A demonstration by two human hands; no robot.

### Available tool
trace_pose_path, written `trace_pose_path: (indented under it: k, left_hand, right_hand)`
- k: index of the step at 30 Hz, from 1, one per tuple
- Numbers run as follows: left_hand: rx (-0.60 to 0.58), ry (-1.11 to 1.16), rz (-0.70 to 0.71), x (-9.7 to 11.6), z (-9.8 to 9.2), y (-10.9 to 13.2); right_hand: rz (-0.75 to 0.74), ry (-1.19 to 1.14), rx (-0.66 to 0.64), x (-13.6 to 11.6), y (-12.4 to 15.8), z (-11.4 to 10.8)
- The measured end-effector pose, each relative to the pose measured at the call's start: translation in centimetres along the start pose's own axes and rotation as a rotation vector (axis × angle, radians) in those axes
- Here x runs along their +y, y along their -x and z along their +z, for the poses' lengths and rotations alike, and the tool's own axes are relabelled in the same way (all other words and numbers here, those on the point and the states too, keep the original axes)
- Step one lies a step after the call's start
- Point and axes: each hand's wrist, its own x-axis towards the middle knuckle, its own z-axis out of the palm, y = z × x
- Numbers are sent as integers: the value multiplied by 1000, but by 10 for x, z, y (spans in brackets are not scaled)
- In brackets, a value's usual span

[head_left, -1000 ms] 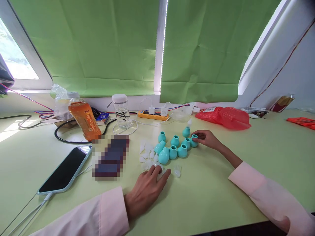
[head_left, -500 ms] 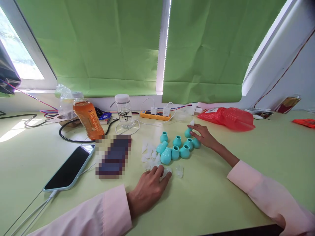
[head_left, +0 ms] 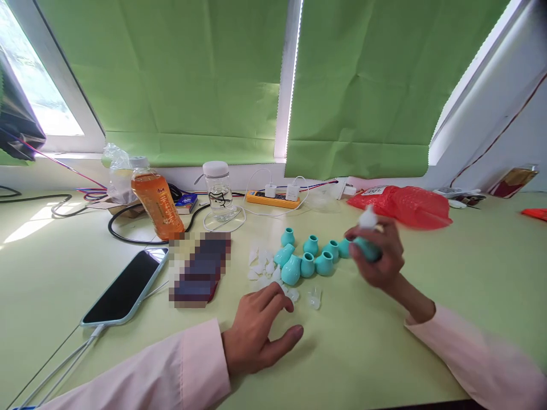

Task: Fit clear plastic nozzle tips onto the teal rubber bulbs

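My right hand (head_left: 383,250) is raised above the table, its fingers wrapped round a small turquoise pot (head_left: 368,249) with a white pointed piece (head_left: 368,219) at its top. Motion blurs that hand somewhat. My left hand (head_left: 264,324) hovers low over the table with thumb and forefinger apart, holding nothing. Just beyond its fingertips lie several small white translucent pieces (head_left: 260,267) and a clear plastic piece (head_left: 315,298). Several more turquoise pots (head_left: 307,265) stand in a cluster between my hands; a couple of them lie tipped over (head_left: 284,255).
A red plastic bag (head_left: 401,206) lies at the back right. Along the back are an orange power strip (head_left: 273,199), a lidded clear cup (head_left: 219,196) and an orange drink bottle (head_left: 157,205). A charging phone (head_left: 125,287) and a pixelated dark object (head_left: 200,270) lie on the left.
My right hand has lifted the turquoise pot with the white piece from the back of the cluster and brought it right and nearer. My left hand has opened away from the white pieces.
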Motion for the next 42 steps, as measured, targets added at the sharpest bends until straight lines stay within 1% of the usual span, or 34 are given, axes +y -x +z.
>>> trace_pose_path:
  k: [1,2,3,4,5,6,8,9,11,13,14,15,16,17,18,20,21,22,24,26,27,29,30,32,34,36,37,39,42]
  left_hand:
    - [-8,63,-59,0,-3,0]
    - [-17,115,-119,1,-5,0]
    - [-28,156,-174,1,-7,-1]
    - [-43,188,-217,1,-7,-1]
    - [-65,213,-251,1,-7,-3]
    - [-99,236,-275,1,-7,-4]
    - [-187,295,-286,2,-4,-7]
    - [-233,346,-295,2,-3,-9]
    - [-315,523,-365,3,-1,-12]
    - [-366,779,-522,3,0,-17]
    - [-364,897,-614,1,-1,-20]
    - [-333,975,-687,-1,-2,-22]
    - [-277,1004,-733,-4,-4,-25]
    - [-200,971,-738,-9,-7,-28]
    - [-118,879,-708,-15,-9,-31]
    - [32,604,-598,-29,-14,-34]
    - [71,448,-553,-36,-16,-35]
    - [87,317,-517,-43,-17,-36]
    - [27,154,-459,-54,-17,-36]
    - [-39,107,-431,-59,-15,-34]
    - [-48,104,-426,-59,-14,-33]
    - [-3,105,-407,-54,-12,-32]
    - [39,107,-381,-49,-11,-31]
    - [115,132,-288,-36,-9,-29]
    - [129,206,-169,-24,-7,-26]
    - [132,306,-109,-14,-4,-22]
    - [143,352,-118,-11,-3,-21]
    - [170,415,-176,-7,0,-18]
    - [184,445,-228,-6,2,-16]
  right_hand:
    - [-162,4,-79,-15,4,1]
    - [-320,11,-215,-29,8,3]
    - [-448,18,-388,-43,11,4]
    - [-518,25,-479,-56,14,5]
    - [-560,18,-542,-66,17,6]
    - [-575,12,-603,-74,19,7]
    - [-569,-11,-668,-84,23,8]
    - [-561,-32,-678,-86,24,9]
    - [-539,-101,-634,-87,26,10]
    - [-531,-174,-523,-86,27,10]
    - [-534,-202,-468,-85,28,11]
    - [-529,-220,-420,-84,29,11]
    - [-510,-231,-388,-83,30,11]
    - [-466,-246,-377,-83,32,11]
    - [-383,-272,-387,-83,34,12]
    - [-123,-373,-426,-83,39,13]
    - [24,-450,-446,-83,40,14]
    - [169,-543,-462,-82,41,16]
    - [417,-747,-481,-81,39,20]
    - [595,-945,-489,-79,34,24]
    - [668,-1025,-483,-78,31,26]
    - [800,-1136,-462,-77,27,29]
    - [855,-1169,-459,-77,26,29]
    - [942,-1206,-473,-79,27,30]
    - [1007,-1208,-475,-81,32,31]
    - [1052,-1161,-458,-84,37,32]
    - [1055,-1134,-466,-85,40,33]
    - [1028,-1108,-524,-89,42,34]
    - [975,-1136,-610,-93,39,34]
